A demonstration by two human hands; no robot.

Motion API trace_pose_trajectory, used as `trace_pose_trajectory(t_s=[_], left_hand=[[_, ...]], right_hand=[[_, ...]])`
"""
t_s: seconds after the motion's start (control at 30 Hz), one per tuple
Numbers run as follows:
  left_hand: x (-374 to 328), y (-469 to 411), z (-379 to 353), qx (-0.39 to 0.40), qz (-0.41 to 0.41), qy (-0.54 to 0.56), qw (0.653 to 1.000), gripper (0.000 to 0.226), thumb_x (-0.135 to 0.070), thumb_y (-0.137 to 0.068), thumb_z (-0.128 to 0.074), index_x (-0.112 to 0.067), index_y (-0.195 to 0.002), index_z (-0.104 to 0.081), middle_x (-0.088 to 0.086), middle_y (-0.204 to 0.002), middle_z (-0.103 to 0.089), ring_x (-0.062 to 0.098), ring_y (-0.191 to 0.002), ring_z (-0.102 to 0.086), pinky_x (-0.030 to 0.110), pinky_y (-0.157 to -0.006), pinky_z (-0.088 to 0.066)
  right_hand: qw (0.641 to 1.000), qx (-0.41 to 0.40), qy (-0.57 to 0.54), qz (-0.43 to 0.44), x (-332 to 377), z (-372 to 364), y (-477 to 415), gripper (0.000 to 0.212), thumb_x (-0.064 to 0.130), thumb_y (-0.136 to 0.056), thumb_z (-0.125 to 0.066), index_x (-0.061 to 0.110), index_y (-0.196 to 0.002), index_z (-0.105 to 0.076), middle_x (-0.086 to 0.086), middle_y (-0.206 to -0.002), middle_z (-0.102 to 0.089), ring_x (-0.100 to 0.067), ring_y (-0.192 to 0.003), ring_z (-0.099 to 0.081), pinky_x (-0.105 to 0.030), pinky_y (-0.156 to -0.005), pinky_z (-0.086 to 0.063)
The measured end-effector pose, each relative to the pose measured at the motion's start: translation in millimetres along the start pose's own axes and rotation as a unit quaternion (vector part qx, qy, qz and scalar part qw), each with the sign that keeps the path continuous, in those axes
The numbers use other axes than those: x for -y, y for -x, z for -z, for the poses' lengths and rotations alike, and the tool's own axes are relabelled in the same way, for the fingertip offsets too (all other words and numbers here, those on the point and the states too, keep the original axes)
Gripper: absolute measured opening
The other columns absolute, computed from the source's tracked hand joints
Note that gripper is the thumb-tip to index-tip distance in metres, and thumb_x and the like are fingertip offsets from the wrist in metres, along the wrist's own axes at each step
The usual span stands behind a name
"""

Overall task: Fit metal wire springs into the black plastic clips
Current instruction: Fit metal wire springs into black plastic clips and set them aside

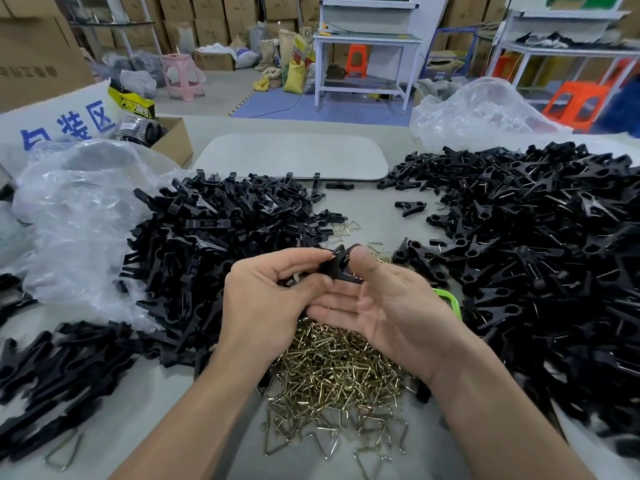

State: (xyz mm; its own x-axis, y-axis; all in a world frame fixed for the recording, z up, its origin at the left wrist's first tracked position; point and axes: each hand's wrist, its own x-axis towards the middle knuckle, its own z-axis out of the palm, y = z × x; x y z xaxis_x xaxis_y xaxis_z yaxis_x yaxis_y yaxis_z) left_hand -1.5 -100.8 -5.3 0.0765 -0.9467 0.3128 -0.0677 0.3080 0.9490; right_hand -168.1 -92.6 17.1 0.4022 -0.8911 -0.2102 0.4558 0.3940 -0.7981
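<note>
Left hand (266, 292): fingers curled, pinching a black clip (341, 263) between thumb and fingertips, just above the near middle of the table (363, 206).
Right hand (391, 306): palm up, fingers lying straight under the left hand, thumb pressed against the clip's right side.
Clip: held between both hands, tilted, touching nothing on the table.
Wire springs (332, 368): 1 loose brass-coloured heap directly below the hands, spreading toward the near edge.
Left pile (214, 244): black plastic clip parts, left of the hands.
Right pile (536, 254): black clips showing wire, right of the hands.
Plastic bags: 1 crumpled at far left (79, 216), 1 at far right (478, 112).
Green object (448, 299): partly hidden behind the right hand.
</note>
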Motion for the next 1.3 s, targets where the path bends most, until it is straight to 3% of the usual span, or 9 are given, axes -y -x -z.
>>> trace_pose_trajectory(t_s=[0.13, 0.27, 0.4, 0.53, 0.67, 0.83, 1.0, 1.17, 1.3], left_hand=[[1, 0, 0, 0.003, -0.012, -0.083, 0.996, 0.046, -0.013, -0.078, -0.089, -0.051, -0.102, -0.078, -0.027, -0.098, -0.077, -0.007, -0.099, -0.071, 0.006, -0.085, -0.051], [1, -5, 5, -0.038, -0.012, -0.021, 0.999, 0.023, -0.034, -0.084, -0.079, -0.040, -0.106, -0.081, -0.017, -0.098, -0.080, 0.004, -0.097, -0.076, 0.017, -0.085, -0.058], [2, 3, -5, 0.008, -0.012, -0.038, 0.999, 0.019, -0.031, -0.091, -0.072, -0.042, -0.103, -0.082, -0.011, -0.091, -0.081, 0.013, -0.087, -0.078, 0.027, -0.076, -0.062], [3, -1, -2, 0.010, 0.021, -0.018, 1.000, 0.046, -0.022, -0.085, -0.071, -0.051, -0.121, -0.072, -0.022, -0.106, -0.078, 0.013, -0.087, -0.076, 0.021, -0.077, -0.060], [5, 0, 0, 0.015, 0.004, -0.066, 0.998, 0.045, -0.013, -0.081, -0.086, -0.053, -0.100, -0.079, -0.017, -0.089, -0.079, 0.003, -0.079, -0.072, 0.015, -0.073, -0.056], [3, -6, 1, 0.035, 0.008, 0.088, 0.995, 0.035, -0.006, -0.078, -0.080, -0.033, -0.100, -0.083, -0.005, -0.096, -0.082, 0.011, -0.096, -0.077, 0.018, -0.083, -0.058], [7, -4, 0, 0.058, -0.002, 0.070, 0.996, 0.044, 0.000, -0.078, -0.082, -0.040, -0.097, -0.083, -0.012, -0.121, -0.076, -0.003, -0.137, -0.052, 0.012, -0.100, -0.048], [8, -7, 2, 0.048, -0.017, 0.014, 0.999, 0.039, -0.009, -0.083, -0.084, -0.042, -0.102, -0.082, -0.019, -0.125, -0.073, -0.006, -0.136, -0.051, 0.014, -0.104, -0.046], [8, -12, 9, -0.062, 0.021, 0.048, 0.997, 0.025, -0.016, -0.086, -0.080, -0.031, -0.106, -0.083, -0.015, -0.112, -0.078, -0.002, -0.113, -0.069, 0.016, -0.095, -0.054]], right_hand=[[0.998, -0.064, 0.011, 0.024, -3, -7, -3, 0.047, 0.033, -0.092, -0.060, -0.008, -0.114, -0.066, -0.029, -0.104, -0.075, -0.038, -0.093, -0.077, -0.041, -0.077, -0.065], [0.989, -0.134, 0.003, 0.056, -1, -5, -4, 0.029, 0.015, -0.104, -0.050, -0.006, -0.102, -0.070, -0.023, -0.086, -0.077, -0.029, -0.072, -0.078, -0.033, -0.064, -0.064], [0.988, -0.114, 0.054, 0.089, -1, -2, -4, 0.025, 0.019, -0.089, -0.061, 0.002, -0.089, -0.080, -0.019, -0.083, -0.077, -0.023, -0.066, -0.077, -0.027, -0.060, -0.062], [0.954, -0.207, 0.163, 0.144, -5, 2, -9, 0.021, 0.010, -0.100, -0.061, 0.008, -0.088, -0.078, -0.017, -0.079, -0.078, -0.025, -0.067, -0.077, -0.027, -0.060, -0.062], [0.927, -0.221, 0.254, 0.167, -4, 6, -7, 0.018, 0.009, -0.099, -0.065, 0.011, -0.087, -0.078, -0.013, -0.077, -0.078, -0.027, -0.067, -0.077, -0.029, -0.062, -0.063], [0.991, -0.100, 0.037, 0.075, 1, -2, -2, 0.029, 0.030, -0.085, -0.069, 0.004, -0.090, -0.081, -0.023, -0.094, -0.077, -0.027, -0.076, -0.077, -0.033, -0.067, -0.063], [1.000, -0.004, -0.031, 0.002, 3, -7, 2, 0.056, 0.038, -0.088, -0.063, -0.004, -0.125, -0.062, -0.028, -0.113, -0.074, -0.037, -0.100, -0.076, -0.043, -0.079, -0.064], [0.998, -0.051, -0.005, 0.028, 4, -4, 0, 0.050, 0.034, -0.083, -0.066, -0.008, -0.109, -0.068, -0.032, -0.106, -0.074, -0.038, -0.094, -0.077, -0.041, -0.079, -0.065], [0.992, -0.118, -0.004, 0.054, 8, 2, -1, 0.052, 0.033, -0.080, -0.067, -0.014, -0.104, -0.065, -0.034, -0.098, -0.073, -0.038, -0.086, -0.077, -0.037, -0.073, -0.066]])
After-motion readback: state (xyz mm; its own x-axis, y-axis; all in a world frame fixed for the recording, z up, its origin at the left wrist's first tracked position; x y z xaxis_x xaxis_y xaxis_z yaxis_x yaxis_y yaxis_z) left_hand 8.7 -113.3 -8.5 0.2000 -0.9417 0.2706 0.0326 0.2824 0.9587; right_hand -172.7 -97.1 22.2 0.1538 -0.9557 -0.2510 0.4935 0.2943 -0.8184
